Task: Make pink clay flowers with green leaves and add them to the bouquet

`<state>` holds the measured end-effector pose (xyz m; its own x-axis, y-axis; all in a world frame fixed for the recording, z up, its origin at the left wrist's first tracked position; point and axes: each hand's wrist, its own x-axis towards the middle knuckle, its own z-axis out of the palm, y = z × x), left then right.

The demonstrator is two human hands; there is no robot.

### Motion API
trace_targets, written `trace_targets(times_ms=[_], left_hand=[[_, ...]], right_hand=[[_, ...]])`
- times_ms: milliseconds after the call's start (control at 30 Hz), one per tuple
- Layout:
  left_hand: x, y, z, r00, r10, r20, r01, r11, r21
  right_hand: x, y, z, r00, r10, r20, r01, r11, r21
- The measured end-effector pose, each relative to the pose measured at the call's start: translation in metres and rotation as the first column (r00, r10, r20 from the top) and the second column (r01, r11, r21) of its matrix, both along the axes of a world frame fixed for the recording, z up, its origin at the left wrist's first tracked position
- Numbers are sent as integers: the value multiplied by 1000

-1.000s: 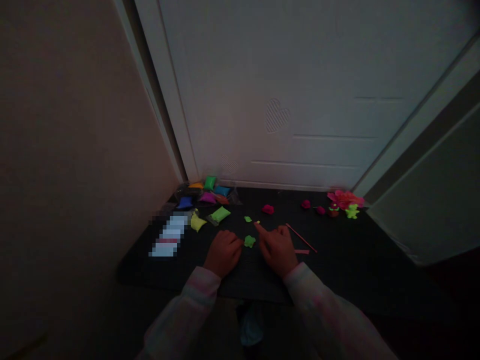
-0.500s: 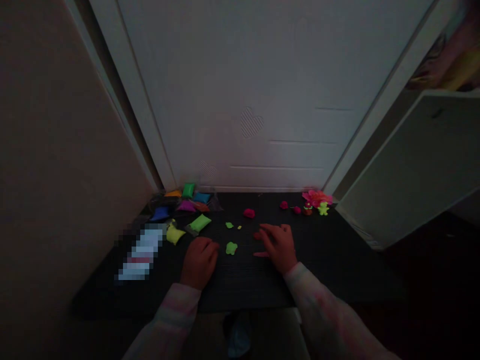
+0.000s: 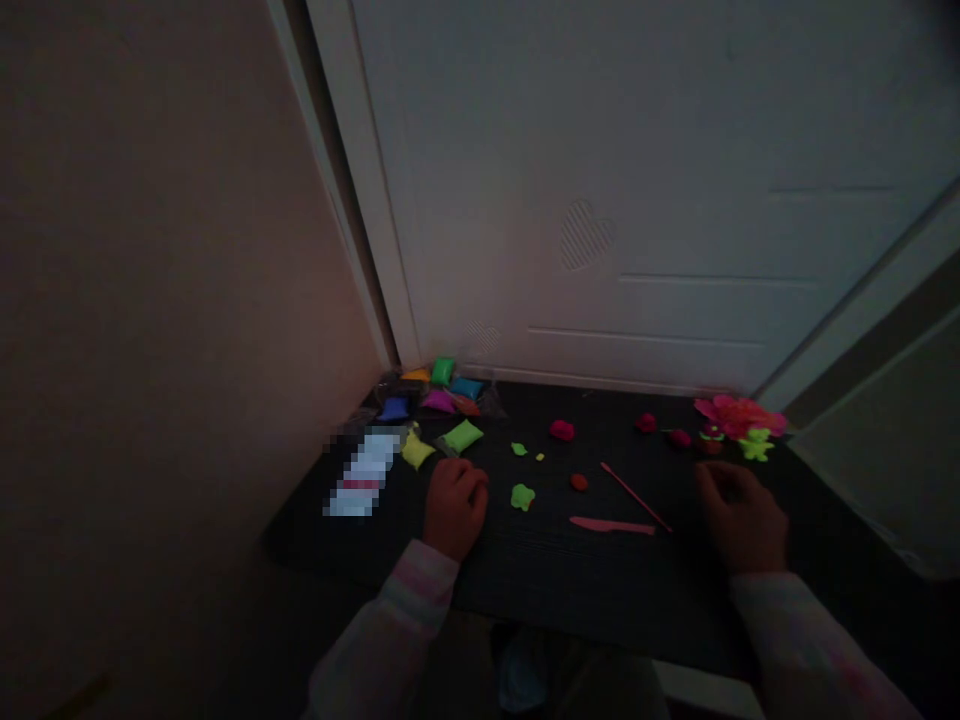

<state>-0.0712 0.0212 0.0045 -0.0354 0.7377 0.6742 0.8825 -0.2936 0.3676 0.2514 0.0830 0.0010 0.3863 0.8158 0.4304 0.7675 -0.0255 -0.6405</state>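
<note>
My left hand (image 3: 455,508) rests on the dark table with its fingers curled in; nothing shows in it. Just right of it lies a flat green clay piece (image 3: 523,497) with a small reddish bit at its edge. My right hand (image 3: 742,515) is at the right, loosely bent with a gap between thumb and fingers, nothing visible in it. Close beyond it are a small pot-like clay figure (image 3: 711,440) and a yellow-green bear shape (image 3: 756,444). Between my hands lie an orange-red clay disc (image 3: 579,482), a pink plastic knife (image 3: 611,525) and a thin pink stick (image 3: 636,496).
Colourful clay packets (image 3: 439,401) lie at the back left, near a blurred-out white sheet (image 3: 365,475). A green leaf-like piece (image 3: 519,450), a yellow bit (image 3: 540,457) and pink lumps (image 3: 562,430) dot the middle. A pink flower (image 3: 739,415) lies by the door (image 3: 600,150).
My right hand has moved right, away from the orange-red disc and pink tools, which now show fully. The view has swung left. My left hand stays curled on the table.
</note>
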Motion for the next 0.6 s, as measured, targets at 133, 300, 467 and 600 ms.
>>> trace_targets(times_ms=[133,300,467,600], left_hand=[[-1,1,0,999,10,41,-10,1000,-3],[-3,2,0,995,42,96,-40,999,-22],[-5,3,-1,987,50,151,-46,998,-32],[-6,4,-3,981,49,189,-39,998,-54]], right_hand=[[-7,-2,-1,998,69,5,-69,996,-48],[-5,-2,1,999,33,-32,-36,996,-80],[-5,-5,5,996,26,-84,-37,991,-132],[-6,-5,8,995,15,-101,-31,986,-162]])
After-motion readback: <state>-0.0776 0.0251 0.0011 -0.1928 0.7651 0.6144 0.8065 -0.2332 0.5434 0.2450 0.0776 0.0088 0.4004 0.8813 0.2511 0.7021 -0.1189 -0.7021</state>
